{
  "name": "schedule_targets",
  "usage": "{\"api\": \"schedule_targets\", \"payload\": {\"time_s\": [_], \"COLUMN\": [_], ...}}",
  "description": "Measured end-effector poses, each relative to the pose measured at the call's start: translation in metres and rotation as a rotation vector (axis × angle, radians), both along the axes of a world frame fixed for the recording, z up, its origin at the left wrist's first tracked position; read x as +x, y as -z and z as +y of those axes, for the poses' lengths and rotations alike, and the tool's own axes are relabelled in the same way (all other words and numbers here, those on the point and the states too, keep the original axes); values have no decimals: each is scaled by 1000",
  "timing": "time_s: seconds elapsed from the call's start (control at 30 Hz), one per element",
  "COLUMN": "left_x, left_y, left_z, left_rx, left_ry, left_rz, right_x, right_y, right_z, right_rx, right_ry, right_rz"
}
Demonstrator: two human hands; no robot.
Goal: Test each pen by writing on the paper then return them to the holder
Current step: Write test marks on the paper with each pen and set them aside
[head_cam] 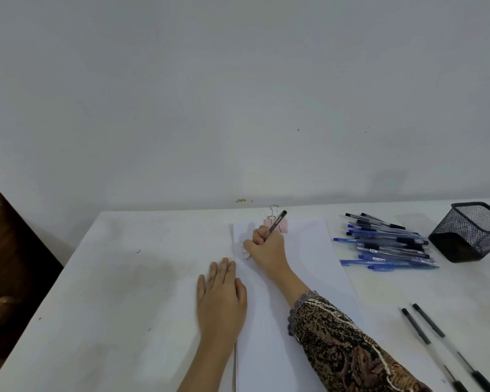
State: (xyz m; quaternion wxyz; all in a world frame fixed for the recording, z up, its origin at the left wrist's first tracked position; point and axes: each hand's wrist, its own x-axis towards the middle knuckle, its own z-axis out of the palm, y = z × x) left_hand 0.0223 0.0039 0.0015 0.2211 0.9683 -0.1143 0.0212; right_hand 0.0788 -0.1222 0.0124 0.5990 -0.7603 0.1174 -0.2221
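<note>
My right hand grips a black-capped pen with its tip down on the white paper, beside a few short written lines near the sheet's upper left. Flat on the paper's left edge, fingers straight, lies my left hand. A pile of several blue and black pens lies on the table to the right of the paper. The black mesh holder stands at the far right; its inside looks dark and I see no pens rising from it. Two black pens lie apart at the lower right.
A pink binder clip holds the paper at its top edge. The white table meets a pale wall at the back. Its left edge drops to a dark brown area.
</note>
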Motion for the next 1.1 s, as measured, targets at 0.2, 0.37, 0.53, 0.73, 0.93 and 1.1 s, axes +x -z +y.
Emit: {"api": "schedule_targets", "payload": {"time_s": [0.2, 0.37, 0.53, 0.73, 0.93, 1.1], "left_x": [0, 1, 0, 1, 0, 0], "left_y": [0, 1, 1, 2, 3, 2], "left_z": [0, 0, -1, 0, 0, -1], "left_rx": [-9, -7, -10, -4, -8, -7], "left_ry": [0, -3, -4, -5, -5, 0], "left_rz": [7, 1, -5, -3, -14, -21], "right_x": [-2, 0, -2, -1, -4, -26], "right_y": [1, 0, 2, 1, -2, -16], "right_z": [-1, -1, 0, -3, -2, -25], "right_rx": [-1, -13, -19, -8, 130, 924], "right_ry": [14, -22, 26, 14, 11, -5], "right_rz": [-7, -3, -21, 9, 16, 7]}}
